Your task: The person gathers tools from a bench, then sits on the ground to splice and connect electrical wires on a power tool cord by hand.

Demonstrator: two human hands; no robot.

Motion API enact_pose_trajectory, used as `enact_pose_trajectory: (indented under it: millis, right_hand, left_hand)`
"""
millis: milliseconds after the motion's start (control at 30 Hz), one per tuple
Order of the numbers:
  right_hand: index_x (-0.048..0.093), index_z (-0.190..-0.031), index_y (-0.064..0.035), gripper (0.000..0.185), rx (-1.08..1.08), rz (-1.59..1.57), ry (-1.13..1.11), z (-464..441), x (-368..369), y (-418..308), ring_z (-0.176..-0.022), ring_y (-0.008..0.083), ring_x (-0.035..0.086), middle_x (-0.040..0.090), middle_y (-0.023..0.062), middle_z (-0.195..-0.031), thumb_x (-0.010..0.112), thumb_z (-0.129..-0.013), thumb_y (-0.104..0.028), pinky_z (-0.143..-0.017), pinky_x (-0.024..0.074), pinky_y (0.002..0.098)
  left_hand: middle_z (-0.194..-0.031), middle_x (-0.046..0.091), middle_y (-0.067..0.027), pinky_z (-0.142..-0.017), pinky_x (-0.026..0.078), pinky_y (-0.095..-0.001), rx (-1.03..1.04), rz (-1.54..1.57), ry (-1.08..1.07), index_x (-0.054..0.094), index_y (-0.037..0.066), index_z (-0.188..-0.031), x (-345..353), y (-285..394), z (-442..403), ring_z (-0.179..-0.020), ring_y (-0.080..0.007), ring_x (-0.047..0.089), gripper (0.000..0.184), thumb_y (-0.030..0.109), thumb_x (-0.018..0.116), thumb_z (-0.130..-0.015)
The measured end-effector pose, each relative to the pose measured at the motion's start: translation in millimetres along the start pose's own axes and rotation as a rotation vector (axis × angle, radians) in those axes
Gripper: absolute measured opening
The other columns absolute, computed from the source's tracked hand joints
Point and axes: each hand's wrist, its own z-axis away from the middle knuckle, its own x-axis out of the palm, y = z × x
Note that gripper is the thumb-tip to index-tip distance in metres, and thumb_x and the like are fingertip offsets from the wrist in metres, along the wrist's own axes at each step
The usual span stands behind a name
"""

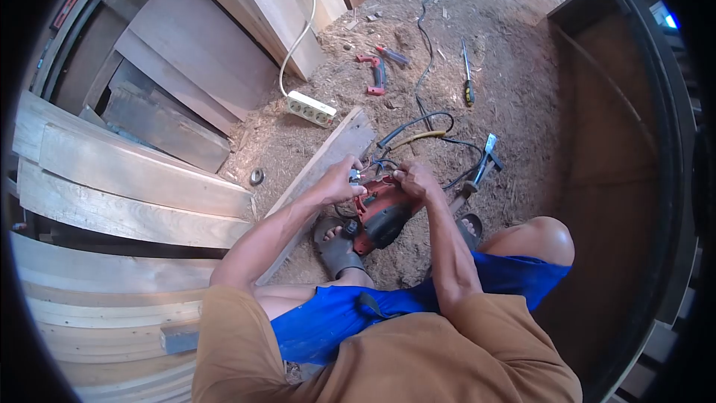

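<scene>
A red and black power tool (382, 215) lies on the ground between my feet, with wires (382, 164) coming out of its upper end. My left hand (340, 180) is closed around a small grey part (354, 177) at the tool's left side; its kind is unclear. At the tool's upper right, my right hand (419, 180) has thumb and fingers pinched together by the wires. What sits between those fingertips is too small to make out. A black cable (426, 26) with a yellow section (418, 138) runs up the ground from there.
A loose red and black handle piece (377, 76), a screwdriver (468, 78) and a metal-headed hand tool (485, 158) lie on the sawdust. A white power strip (311, 109), a tape roll (256, 176) and a board (328, 149) are left. Planks (134, 172) line the left; a dark panel (608, 179) stands right.
</scene>
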Motion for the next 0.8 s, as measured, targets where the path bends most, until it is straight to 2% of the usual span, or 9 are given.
enact_pose_trajectory:
  millis: [67,167,267,300,400,500,600,700,800]
  right_hand:
    - [0.072,-0.11,-0.0046,0.028,0.052,0.01,-0.009,5.9,-5.4,-13.2,-0.104,0.0378,0.067,0.071,0.0205,-0.109,0.06,-0.096,-0.026,-0.091,0.0508,0.0459]
    - [0.071,-0.11,-0.0033,0.03,0.029,-0.018,0.002,0.4,2.1,-1.2,-0.103,0.038,0.067,0.071,0.0215,-0.109,0.059,-0.096,-0.026,-0.09,0.0508,0.0467]
    - [0.071,-0.11,-0.0024,0.03,0.052,-0.035,0.015,8.0,0.5,-0.4,-0.102,0.0385,0.067,0.071,0.0225,-0.107,0.059,-0.096,-0.026,-0.089,0.0508,0.0468]
    - [0.071,-0.11,-0.0024,0.03,0.067,-0.052,0.02,10.1,2.2,2.8,-0.102,0.0386,0.067,0.071,0.0228,-0.107,0.059,-0.096,-0.026,-0.089,0.0507,0.0468]
    - [0.071,-0.11,-0.0023,0.03,0.087,-0.055,0.038,13.2,4.1,9.1,-0.102,0.0389,0.067,0.071,0.0235,-0.106,0.059,-0.096,-0.027,-0.089,0.0506,0.0465]
    - [0.071,-0.11,-0.0021,0.031,0.081,-0.02,0.049,12.0,5.5,16.6,-0.103,0.0392,0.067,0.071,0.024,-0.107,0.058,-0.096,-0.027,-0.089,0.0506,0.0462]
    - [0.071,-0.111,-0.0019,0.032,0.102,-0.057,0.024,10.4,9.0,17.7,-0.103,0.0394,0.067,0.071,0.0243,-0.108,0.058,-0.097,-0.028,-0.09,0.0506,0.046]
    - [0.071,-0.111,-0.0018,0.033,0.105,-0.02,0.003,7.1,2.5,10.5,-0.103,0.0394,0.067,0.071,0.0241,-0.108,0.058,-0.097,-0.029,-0.09,0.0506,0.0455]
    - [0.07,-0.111,-0.0017,0.034,0.108,-0.011,-0.011,-0.1,3.2,8.8,-0.103,0.0391,0.067,0.071,0.0238,-0.109,0.059,-0.097,-0.03,-0.09,0.0506,0.0455]
  left_hand:
    - [-0.097,0.067,-0.0135,-0.082,0.053,-0.0396,-0.065,0.1,0.009,0.057,0.005,-0.113,5.2,-14.3,-4.6,-0.094,-0.0242,0.066,0.05,0.022,0.086,-0.076]
    - [-0.09,0.066,-0.008,-0.073,0.052,-0.0334,-0.162,0.404,-0.072,0.06,0.004,-0.106,14.2,-41.4,-30.5,-0.085,-0.0159,0.063,0.038,0.02,0.083,-0.08]
    - [-0.088,0.065,-0.0059,-0.066,0.05,-0.0273,-0.183,0.485,-0.12,0.062,0.004,-0.103,14.6,-36.9,-39.5,-0.08,-0.0115,0.061,0.028,0.016,0.079,-0.083]
    - [-0.086,0.065,-0.0067,-0.065,0.05,-0.0246,-0.18,0.544,-0.081,0.062,0.004,-0.105,21.3,-40.7,-43.3,-0.079,-0.0106,0.061,0.025,0.01,0.073,-0.084]
    - [-0.083,0.065,-0.0066,-0.065,0.05,-0.0255,-0.115,0.654,0.011,0.063,0.004,-0.104,33.4,-49.7,-48.4,-0.079,-0.011,0.061,0.02,0.008,0.07,-0.085]
    - [-0.082,0.064,-0.006,-0.064,0.05,-0.0265,-0.137,0.494,-0.054,0.064,0.003,-0.102,39.5,-50.4,-49.9,-0.077,-0.0115,0.061,0.018,0.006,0.068,-0.085]
    - [-0.082,0.064,-0.0038,-0.061,0.049,-0.0247,-0.262,0.469,-0.177,0.064,0.002,-0.104,41.7,-42.7,-53.3,-0.072,-0.0104,0.061,0.014,0.002,0.066,-0.09]
    - [-0.083,0.063,-0.0035,-0.063,0.048,-0.0237,-0.329,0.56,-0.162,0.064,0.004,-0.103,31.5,-32.1,-48.1,-0.073,-0.0101,0.061,0.012,0.001,0.062,-0.092]
    - [-0.086,0.064,-0.0022,-0.064,0.047,-0.0258,-0.27,0.67,-0.089,0.066,0.005,-0.098,33.8,-48.3,-49.2,-0.074,-0.0095,0.057,0.019,-0.007,0.062,-0.085]
